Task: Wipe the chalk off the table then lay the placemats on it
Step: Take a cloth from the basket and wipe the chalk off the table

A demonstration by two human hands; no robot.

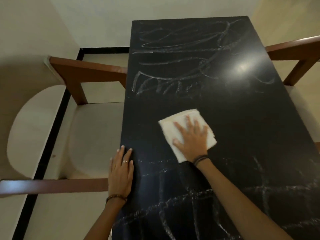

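Wiping chalk from the dark table, mid-table band done, far and near scribbles left.

Head view: the right hand [192, 135] lies flat, fingers spread and straight, pressing a folded white cloth [185, 134] onto the table [242, 118] near its middle; nothing is gripped, only pushed. The left hand [121, 172] rests open at the table's left edge, fingers straight, steadying. Chalk [173, 84] loops cover the far half, and more lines cross the near end under the forearms. A chair [78, 135] stands at the left, another at the right. No placemats are in view. Risks, as I judge them: the cloth could slip from under the flat palm on a fast stroke, since no finger hooks it; the forearms could smear the near chalk; a loaded cloth may only spread dust, leaving a haze under the placemats.
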